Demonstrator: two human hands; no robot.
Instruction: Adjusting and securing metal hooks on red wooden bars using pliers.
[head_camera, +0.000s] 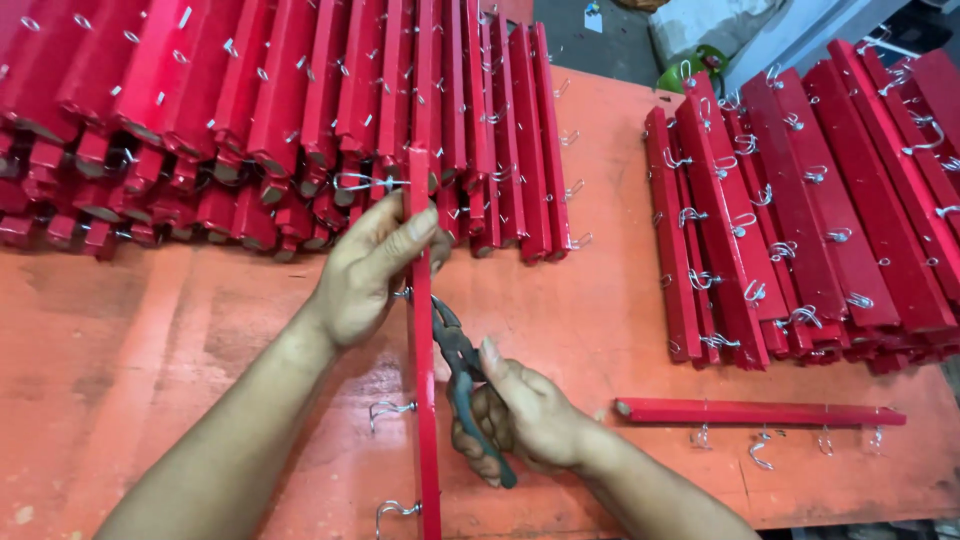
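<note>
- Head view: long red wooden slat with metal hooks, centre near, is pinched by left hand.
- Dark metal pliers are gripped in right hand's closed fingers.
- Probably best if slat's kept steady and pliers squared on the hook.

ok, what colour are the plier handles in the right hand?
Dark grey-green, worn-looking. The pliers sit in the right hand, shown in the head view.

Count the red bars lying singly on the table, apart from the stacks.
1: a single red bar lies flat at lower right, below the right stack. The left hand holds another upright.
</note>
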